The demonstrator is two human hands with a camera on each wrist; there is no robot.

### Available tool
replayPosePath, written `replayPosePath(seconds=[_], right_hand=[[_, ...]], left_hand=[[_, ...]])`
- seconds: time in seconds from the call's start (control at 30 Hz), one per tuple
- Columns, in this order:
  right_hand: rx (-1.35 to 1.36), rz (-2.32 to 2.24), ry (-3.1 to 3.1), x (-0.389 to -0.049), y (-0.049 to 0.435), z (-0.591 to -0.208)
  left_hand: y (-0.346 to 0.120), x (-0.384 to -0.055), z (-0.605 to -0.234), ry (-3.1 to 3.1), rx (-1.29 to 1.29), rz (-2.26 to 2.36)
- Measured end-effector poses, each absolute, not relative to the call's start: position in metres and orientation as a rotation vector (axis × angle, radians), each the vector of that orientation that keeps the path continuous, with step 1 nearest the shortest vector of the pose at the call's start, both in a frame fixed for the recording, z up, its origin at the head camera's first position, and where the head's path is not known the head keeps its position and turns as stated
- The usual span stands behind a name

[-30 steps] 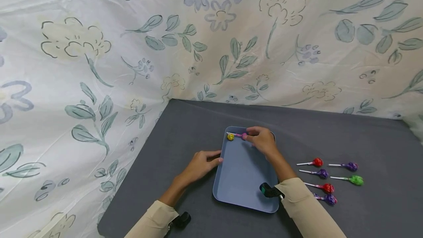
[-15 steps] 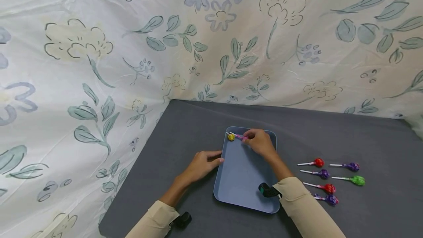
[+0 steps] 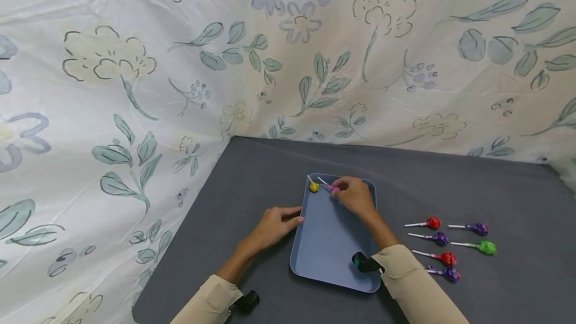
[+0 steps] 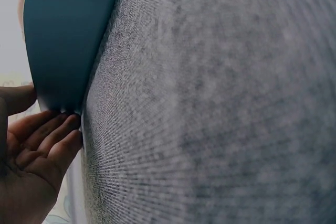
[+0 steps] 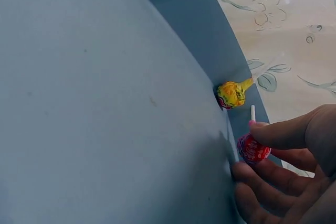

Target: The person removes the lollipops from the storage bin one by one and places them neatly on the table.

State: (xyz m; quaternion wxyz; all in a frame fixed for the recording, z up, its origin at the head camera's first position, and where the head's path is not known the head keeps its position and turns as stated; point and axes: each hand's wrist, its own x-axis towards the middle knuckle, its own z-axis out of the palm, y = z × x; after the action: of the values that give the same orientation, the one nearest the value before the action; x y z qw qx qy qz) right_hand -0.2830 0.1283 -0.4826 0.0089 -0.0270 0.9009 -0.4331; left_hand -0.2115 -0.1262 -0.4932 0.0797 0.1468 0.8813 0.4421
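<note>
At the far end of the blue tray (image 3: 333, 244), my right hand (image 3: 353, 195) pinches a pink-wrapped lollipop (image 3: 334, 189) between thumb and fingers. In the right wrist view this lollipop (image 5: 254, 148) shows a red and purple wrapper, its white stick pointing at the tray wall. Beside it, a yellow lollipop (image 3: 314, 187) lies in the far left corner, stick leaning over the rim. My left hand (image 3: 272, 225) touches the tray's left side. The left wrist view shows that hand (image 4: 39, 156) with extended fingers against the outer wall (image 4: 68, 40) and the thumb near the rim.
Right of the tray, several lollipops lie on the grey cloth (image 3: 517, 204): red ones (image 3: 433, 222), purple ones (image 3: 480, 228) and a green one (image 3: 486, 247). My right forearm passes over the tray's right rim. A floral curtain (image 3: 288, 89) hangs behind and to the left.
The pink lollipop has turned, its stick swinging away from the yellow one toward the far wall. The yellow lollipop's stick now shows separately. My left hand stays at the tray's side.
</note>
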Motion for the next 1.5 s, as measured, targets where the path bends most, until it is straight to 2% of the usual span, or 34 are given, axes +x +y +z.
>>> replayPosePath(seconds=[0.93, 1.5], right_hand=[[-0.108, -1.547, 2.812, -0.246, 0.163, -0.453], [-0.1, -1.45, 2.871, -0.216, 0.197, -0.444]], left_hand=[[-0.127, -0.209, -0.492, 2.623, 0.432, 1.335], [-0.127, -0.209, -0.492, 2.621, 0.43, 1.337]])
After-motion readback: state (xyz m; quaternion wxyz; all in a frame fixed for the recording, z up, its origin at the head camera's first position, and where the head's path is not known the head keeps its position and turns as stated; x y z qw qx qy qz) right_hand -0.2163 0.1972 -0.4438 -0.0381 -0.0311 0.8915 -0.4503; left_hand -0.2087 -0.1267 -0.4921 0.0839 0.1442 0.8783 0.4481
